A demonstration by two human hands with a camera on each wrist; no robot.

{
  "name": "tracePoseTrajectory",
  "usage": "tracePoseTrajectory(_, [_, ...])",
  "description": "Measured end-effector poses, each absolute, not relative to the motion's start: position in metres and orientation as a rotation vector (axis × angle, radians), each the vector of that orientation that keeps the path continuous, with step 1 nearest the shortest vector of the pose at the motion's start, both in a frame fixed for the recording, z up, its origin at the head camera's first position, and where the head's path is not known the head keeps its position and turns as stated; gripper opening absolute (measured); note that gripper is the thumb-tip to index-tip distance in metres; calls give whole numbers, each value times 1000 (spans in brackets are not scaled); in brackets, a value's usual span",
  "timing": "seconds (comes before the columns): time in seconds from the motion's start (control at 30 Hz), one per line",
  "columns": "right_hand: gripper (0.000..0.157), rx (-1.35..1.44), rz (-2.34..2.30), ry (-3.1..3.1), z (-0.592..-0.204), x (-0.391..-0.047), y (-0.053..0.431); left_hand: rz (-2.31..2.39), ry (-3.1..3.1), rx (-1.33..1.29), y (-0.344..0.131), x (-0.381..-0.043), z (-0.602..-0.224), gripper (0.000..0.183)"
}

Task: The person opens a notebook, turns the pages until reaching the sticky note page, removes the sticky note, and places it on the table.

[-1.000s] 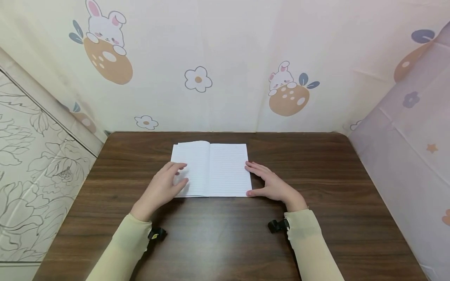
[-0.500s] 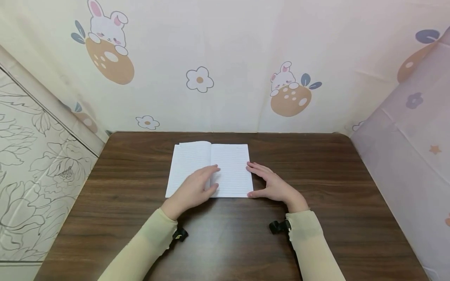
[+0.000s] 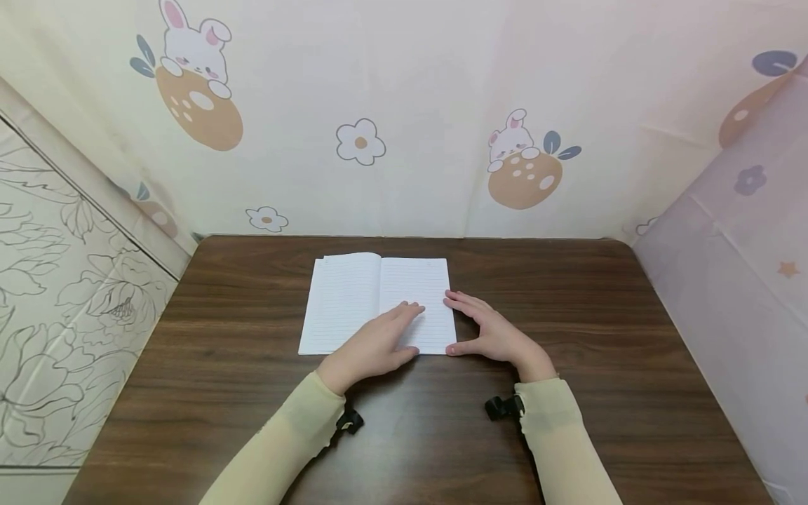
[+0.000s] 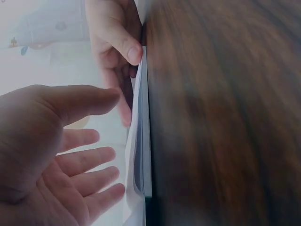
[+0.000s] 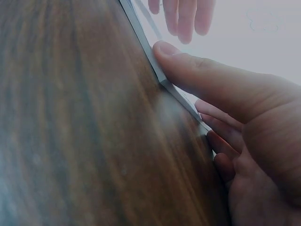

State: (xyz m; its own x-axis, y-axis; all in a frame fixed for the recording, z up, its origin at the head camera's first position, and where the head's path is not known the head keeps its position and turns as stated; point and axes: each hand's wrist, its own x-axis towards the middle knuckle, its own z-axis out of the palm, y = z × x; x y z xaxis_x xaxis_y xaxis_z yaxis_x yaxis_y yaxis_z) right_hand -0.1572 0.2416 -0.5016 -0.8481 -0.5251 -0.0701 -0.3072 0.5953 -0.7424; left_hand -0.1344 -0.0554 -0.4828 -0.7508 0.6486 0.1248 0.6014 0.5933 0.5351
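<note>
An open notebook (image 3: 347, 301) with lined white pages lies on the brown wooden table, its left pages bulging up near the spine. My left hand (image 3: 372, 344) is over the lower part of the right page. In the left wrist view the left hand (image 4: 51, 150) has its fingers loosely spread and grips nothing; its fingertips look just apart from the paper. At the notebook's right edge rests my right hand (image 3: 495, 337). The right wrist view shows its thumb (image 5: 202, 70) on the near right corner and the other fingers along the side edge.
The dark wooden table (image 3: 568, 301) extends on both sides of the notebook. Behind it hangs a pale curtain (image 3: 429, 140) printed with bunnies and flowers. Black wrist cameras are strapped to the left wrist (image 3: 349, 421) and right wrist (image 3: 503, 407).
My left hand has moved right, from the left page across the spine to the right page. The right hand has stayed at the right edge, and the notebook lies in place.
</note>
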Motion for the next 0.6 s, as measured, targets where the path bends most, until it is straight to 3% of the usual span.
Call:
tracePoseTrajectory(0.2, [99,-682,-1091,2551,-502,-158,241,789,2687,1065,-43,-131,-472,79])
tracePoseTrajectory(0.6, [100,-695,-1099,2553,-505,-158,242,661,2662,1087,-29,-126,-474,67])
